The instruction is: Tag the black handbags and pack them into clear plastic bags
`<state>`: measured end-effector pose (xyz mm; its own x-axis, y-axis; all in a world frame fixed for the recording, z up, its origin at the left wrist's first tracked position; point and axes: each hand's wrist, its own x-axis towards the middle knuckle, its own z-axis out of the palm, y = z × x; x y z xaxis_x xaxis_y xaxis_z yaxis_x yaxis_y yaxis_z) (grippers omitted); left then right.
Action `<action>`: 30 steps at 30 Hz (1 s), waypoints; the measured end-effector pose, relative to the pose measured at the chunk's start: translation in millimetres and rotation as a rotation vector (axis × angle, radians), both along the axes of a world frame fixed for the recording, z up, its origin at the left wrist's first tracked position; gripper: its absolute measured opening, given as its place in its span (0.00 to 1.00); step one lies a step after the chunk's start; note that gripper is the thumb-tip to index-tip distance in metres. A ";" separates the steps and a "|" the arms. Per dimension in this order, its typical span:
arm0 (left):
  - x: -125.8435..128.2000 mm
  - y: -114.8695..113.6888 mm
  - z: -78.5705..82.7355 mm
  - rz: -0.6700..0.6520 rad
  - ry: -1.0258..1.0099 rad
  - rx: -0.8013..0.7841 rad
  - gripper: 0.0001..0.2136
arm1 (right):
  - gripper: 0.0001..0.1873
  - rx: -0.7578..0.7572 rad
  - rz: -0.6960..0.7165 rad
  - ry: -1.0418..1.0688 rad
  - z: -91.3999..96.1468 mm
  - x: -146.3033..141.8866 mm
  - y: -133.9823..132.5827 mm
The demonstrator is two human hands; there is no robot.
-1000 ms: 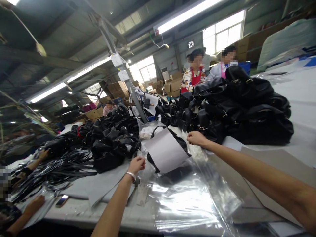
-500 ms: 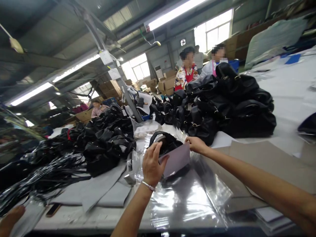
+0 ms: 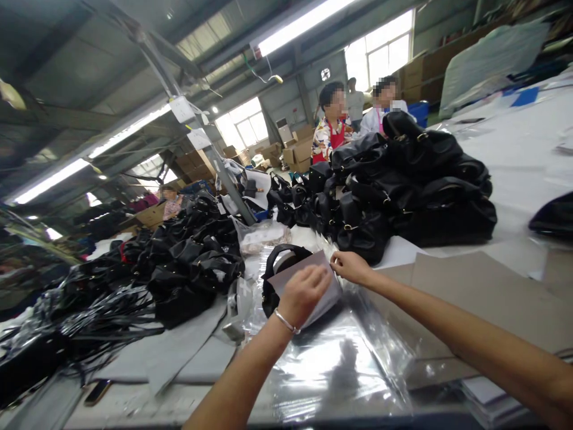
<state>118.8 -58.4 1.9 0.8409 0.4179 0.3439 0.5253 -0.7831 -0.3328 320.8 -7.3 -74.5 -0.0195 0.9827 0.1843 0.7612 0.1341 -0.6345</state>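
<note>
A black handbag (image 3: 269,298) with a looped handle lies on clear plastic in front of me, partly hidden. Leaning across its near side is a stiff grey-mauve sheet (image 3: 286,276), tilted upward. My left hand (image 3: 305,292), a bracelet at its wrist, lies over the sheet's face; its bent fingers are slightly smeared, and whether they grip is unclear. At the sheet's right edge, my right hand (image 3: 351,266) is closed in a pinch. Shiny clear plastic bags (image 3: 326,370) are spread beneath and in front of the handbag.
Black handbags pile high at the right (image 3: 430,191) and left (image 3: 192,269). Brown card sheets (image 3: 474,298) lie right, grey sheets (image 3: 165,352) left, near black straps (image 3: 111,316) and a phone (image 3: 97,392). A metal post (image 3: 228,179) rises behind. Several people (image 3: 331,128) are beyond.
My left hand has moved right, from the sheet's left side to across its face. The sheet has tilted up higher over the handbag. Another person's hand at lower left has left the view.
</note>
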 end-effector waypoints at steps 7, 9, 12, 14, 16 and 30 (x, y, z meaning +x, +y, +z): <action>5.9 18.5 -59.5 -0.058 0.314 -0.038 0.14 | 0.07 0.030 0.000 0.053 -1.7 -1.5 0.8; 8.7 26.4 -60.7 -0.069 0.364 -0.014 0.12 | 0.06 0.053 0.002 0.080 0.4 -3.0 0.6; 13.4 36.1 -58.0 -0.135 0.425 -0.012 0.10 | 0.06 0.080 0.012 0.134 7.8 -6.1 -0.5; 14.4 41.3 -54.9 -0.158 0.442 -0.019 0.10 | 0.05 0.089 0.021 0.173 14.5 -8.6 -1.2; 12.7 45.3 -51.3 -0.146 0.440 -0.025 0.09 | 0.05 0.090 0.025 0.210 20.3 -11.4 -0.8; -19.7 87.4 -95.3 0.016 0.394 -0.157 0.18 | 0.10 -0.394 -0.108 0.414 -10.2 -38.7 -3.3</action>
